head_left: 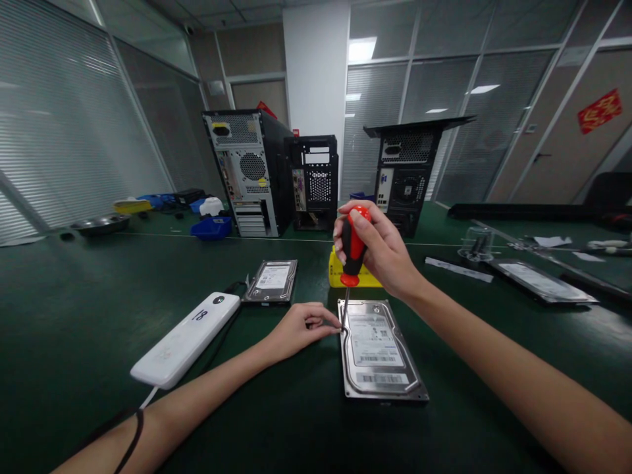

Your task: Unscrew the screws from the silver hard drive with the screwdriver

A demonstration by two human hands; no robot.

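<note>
Head view: a dark green table, seen from above the two hands.
Drive: a hard drive lies flat, label up, at 6 o'clock, nearest the person.
Left hand: the left hand rests on the table at the drive's 9 o'clock edge, fingers pinched narrow at the screwdriver's tip; whether they hold anything is too small to tell.
Right hand: the right hand is wrapped around the handle of a red and black screwdriver, held upright at 12 o'clock of the drive, shaft pointing down to the drive's far left corner.
Power bank: a white power bank lies at 9 o'clock of the left hand, a cable at each end.
Second drive: a second drive lies at 11 o'clock, past the left hand.
Yellow box: a yellow box sits just behind the screwdriver.
Right side: a flat plate lies at 2 o'clock, well apart.
Far end: three computer cases stand at 12 o'clock, a blue bin beside them.
</note>
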